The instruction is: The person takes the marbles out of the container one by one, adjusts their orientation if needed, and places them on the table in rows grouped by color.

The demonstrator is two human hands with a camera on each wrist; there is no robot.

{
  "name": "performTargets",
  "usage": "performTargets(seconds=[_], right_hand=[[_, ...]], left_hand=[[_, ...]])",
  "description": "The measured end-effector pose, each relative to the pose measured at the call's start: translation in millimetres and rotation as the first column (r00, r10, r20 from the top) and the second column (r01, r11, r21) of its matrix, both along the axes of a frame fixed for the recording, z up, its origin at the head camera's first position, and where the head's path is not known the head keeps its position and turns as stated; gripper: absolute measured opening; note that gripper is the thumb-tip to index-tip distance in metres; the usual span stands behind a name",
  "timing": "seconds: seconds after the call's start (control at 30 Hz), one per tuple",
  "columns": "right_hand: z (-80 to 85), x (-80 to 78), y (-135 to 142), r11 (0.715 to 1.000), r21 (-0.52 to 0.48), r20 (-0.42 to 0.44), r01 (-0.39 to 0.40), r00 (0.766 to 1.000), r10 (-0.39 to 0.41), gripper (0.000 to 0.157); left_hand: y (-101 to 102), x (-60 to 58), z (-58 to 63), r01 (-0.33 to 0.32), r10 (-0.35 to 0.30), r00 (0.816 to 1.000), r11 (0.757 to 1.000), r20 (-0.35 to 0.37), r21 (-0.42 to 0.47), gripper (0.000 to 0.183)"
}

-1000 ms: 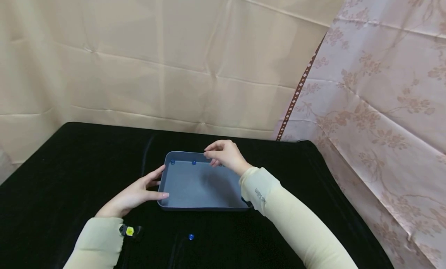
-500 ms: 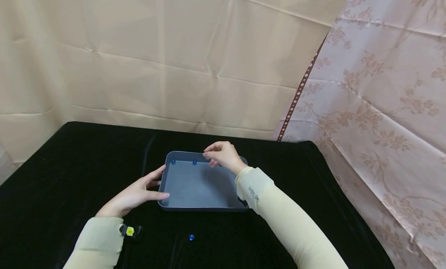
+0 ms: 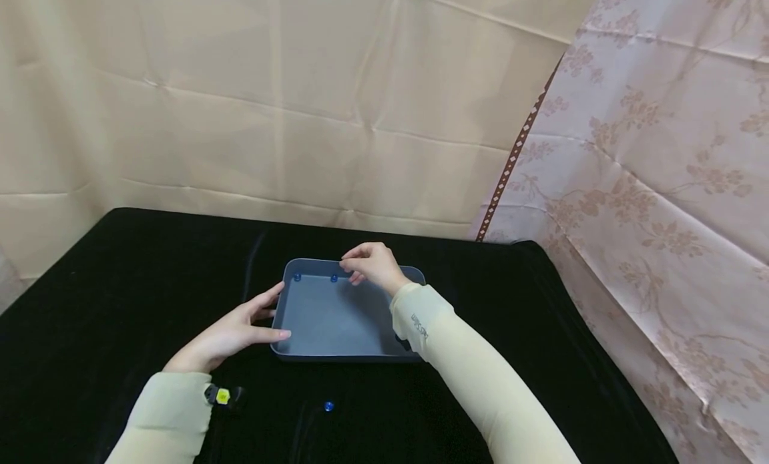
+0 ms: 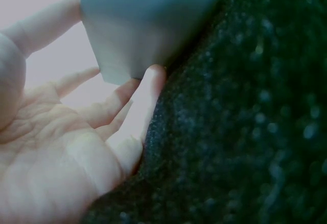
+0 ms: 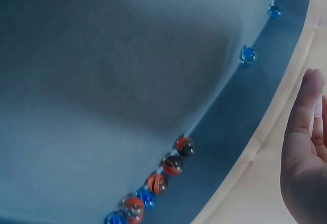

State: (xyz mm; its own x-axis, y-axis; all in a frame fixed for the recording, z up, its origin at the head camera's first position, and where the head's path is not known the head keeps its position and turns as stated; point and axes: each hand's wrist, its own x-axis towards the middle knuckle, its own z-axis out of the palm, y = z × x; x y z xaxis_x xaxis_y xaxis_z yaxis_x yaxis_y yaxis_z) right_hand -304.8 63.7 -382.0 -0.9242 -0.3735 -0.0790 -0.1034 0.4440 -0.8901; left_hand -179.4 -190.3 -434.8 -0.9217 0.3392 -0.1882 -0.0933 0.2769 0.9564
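My left hand [image 3: 240, 330] grips the left side of a blue-grey tray [image 3: 342, 330], its thumb over the near left rim and its fingers along the outer wall. In the left wrist view, those fingers [image 4: 148, 89] touch the tray's wall [image 4: 148, 30] just above the cloth. My right hand [image 3: 375, 267] hovers over the far wall, thumb and fingertips close together. A small dark patch shows at those fingertips in the right wrist view; whether a marble is between them cannot be told. Two blue marbles, one [image 3: 334, 278] nearer this hand and another [image 3: 297, 277] farther left, lie along the far wall.
In the right wrist view, several red and blue marbles, among them a red-streaked one [image 5: 172, 165], line the tray wall. Another blue marble [image 3: 328, 406] lies on the black cloth [image 3: 150, 270] in front of the tray. Curtains [image 3: 240, 117] hang behind the table.
My right hand has drifted a little left along the tray's far wall, its fingertips still close together. The left hand, the tray and the visible marbles keep their places.
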Motion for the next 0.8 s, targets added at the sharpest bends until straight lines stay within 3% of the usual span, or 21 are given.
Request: performTargets(seconds=[0.47,0.8], right_hand=[[-13.8,-6.8,-12,1.000,0.023,0.007,0.007,1.000,-0.007,0.019],[-17.7,-5.1,-17,0.995,0.103,0.026,0.003,1.000,-0.006,0.018]], left_hand=[[-1,-0.1,-0.4,-0.007,0.007,1.000,1.000,0.011,-0.002,0.089],[0,0.5,0.4,-0.009,0.010,1.000,1.000,0.015,-0.010,0.090]])
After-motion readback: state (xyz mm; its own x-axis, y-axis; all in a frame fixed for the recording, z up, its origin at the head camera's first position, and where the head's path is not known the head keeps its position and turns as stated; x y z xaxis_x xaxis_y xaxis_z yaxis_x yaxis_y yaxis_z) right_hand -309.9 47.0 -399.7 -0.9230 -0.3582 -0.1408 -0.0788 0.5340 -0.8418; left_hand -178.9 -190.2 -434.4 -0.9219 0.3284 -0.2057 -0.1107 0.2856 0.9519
